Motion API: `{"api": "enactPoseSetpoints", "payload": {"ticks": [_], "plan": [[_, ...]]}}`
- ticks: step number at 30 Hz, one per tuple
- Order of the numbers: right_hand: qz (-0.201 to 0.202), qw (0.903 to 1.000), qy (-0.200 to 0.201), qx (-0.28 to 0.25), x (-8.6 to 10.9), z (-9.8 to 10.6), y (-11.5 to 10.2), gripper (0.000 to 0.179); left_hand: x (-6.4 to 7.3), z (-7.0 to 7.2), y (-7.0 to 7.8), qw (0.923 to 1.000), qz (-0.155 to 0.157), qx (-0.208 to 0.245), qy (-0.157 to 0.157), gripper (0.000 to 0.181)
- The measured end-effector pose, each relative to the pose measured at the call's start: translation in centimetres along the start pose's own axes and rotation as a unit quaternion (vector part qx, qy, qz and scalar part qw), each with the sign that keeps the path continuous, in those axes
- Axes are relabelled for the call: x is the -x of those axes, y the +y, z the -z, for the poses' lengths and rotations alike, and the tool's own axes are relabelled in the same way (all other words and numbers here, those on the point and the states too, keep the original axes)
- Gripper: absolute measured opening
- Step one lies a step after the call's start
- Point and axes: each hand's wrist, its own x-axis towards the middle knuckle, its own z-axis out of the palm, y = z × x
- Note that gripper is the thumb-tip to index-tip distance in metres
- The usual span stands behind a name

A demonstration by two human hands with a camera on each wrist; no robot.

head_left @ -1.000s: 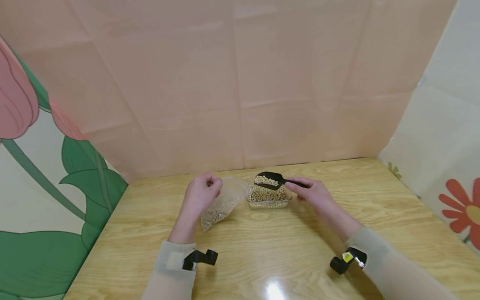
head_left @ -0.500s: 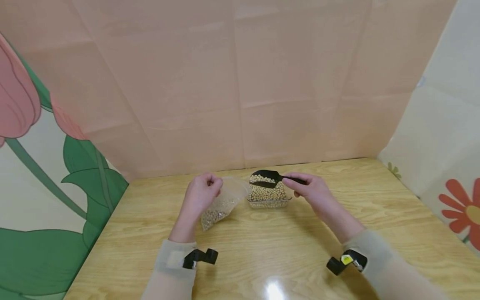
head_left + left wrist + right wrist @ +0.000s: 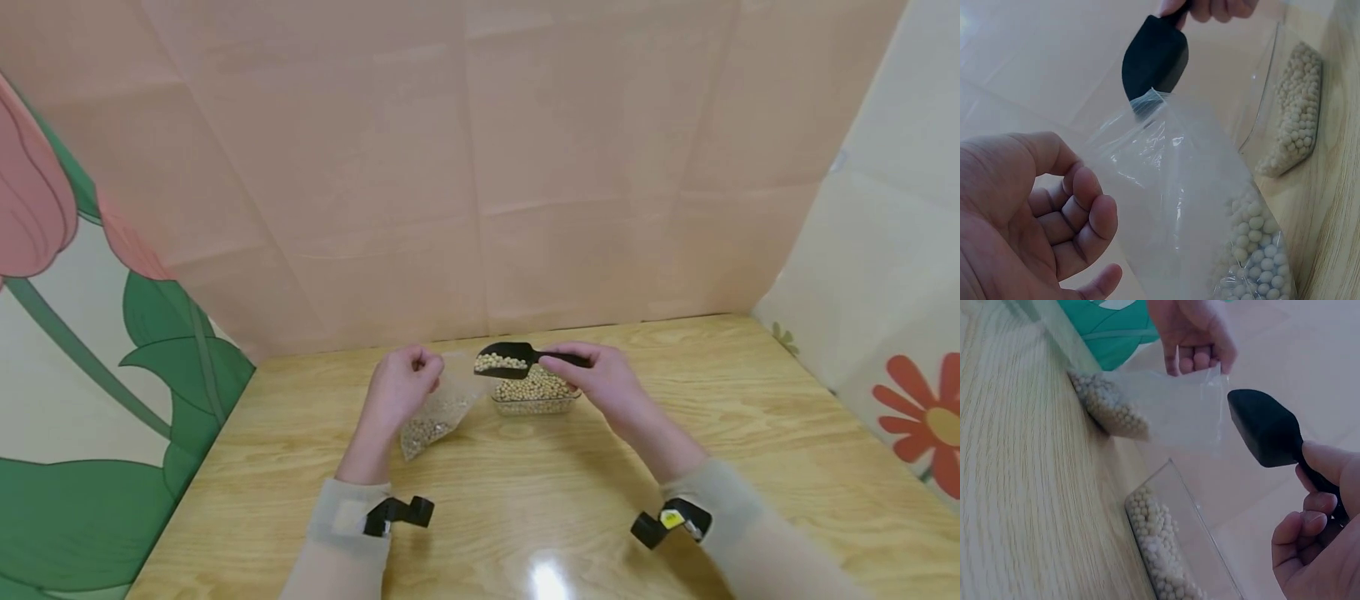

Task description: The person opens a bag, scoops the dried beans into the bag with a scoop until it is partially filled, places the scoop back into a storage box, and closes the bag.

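Note:
My right hand (image 3: 603, 383) grips the handle of a black scoop (image 3: 1266, 430), which carries pale round beads or beans (image 3: 498, 362). The scoop is level over the left end of the clear box, its tip at the mouth of a clear plastic bag (image 3: 1175, 181). With curled fingers my left hand (image 3: 402, 387) holds the bag by its upper edge. More of the pale balls fill the bag's lower part, which rests on the table. In the right wrist view the clear box (image 3: 1200, 515) contains many of the same balls.
The wooden table (image 3: 517, 500) extends toward me and to both sides. A pink backdrop (image 3: 480, 183) hangs along its far edge. Walls with printed flowers (image 3: 941, 421) stand at either side.
My right hand has carried the loaded scoop left, from above the box to the bag's mouth. My left hand and the bag have stayed nearly still.

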Motion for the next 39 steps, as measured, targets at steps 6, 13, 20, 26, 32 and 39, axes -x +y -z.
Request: {"api": "enactPoseSetpoints", "payload": {"ticks": [6, 13, 20, 26, 32, 39], "plan": [[0.001, 0.9999, -0.003, 0.012, -0.1, -1.0, -0.4, 0.05, 0.0, 0.0, 0.1, 1.0, 0.002, -0.002, 0.0, 0.016], [0.017, 0.9995, -0.008, 0.026, -0.6, -2.0, -0.7, 0.045, 0.0, 0.0, 0.0, 1.0, 0.005, -0.004, -0.002, 0.016], [0.046, 0.997, -0.018, 0.059, -0.7, -2.8, -1.3, 0.035, 0.0, 0.0, 0.0, 0.9999, 0.008, -0.009, 0.001, 0.014], [0.052, 0.9939, -0.019, 0.095, -0.8, -3.1, -1.8, 0.032, -0.1, -0.1, -0.1, 1.0, 0.003, -0.009, 0.003, 0.015], [0.052, 0.992, -0.024, 0.113, -0.7, -3.5, -2.3, 0.031, 0.0, -0.1, -0.2, 0.9999, 0.011, -0.009, 0.004, 0.014], [0.09, 0.9868, -0.013, 0.134, -0.6, -3.7, -2.2, 0.025, 0.0, -0.1, 0.0, 1.0, 0.009, -0.002, -0.001, 0.015]]}}
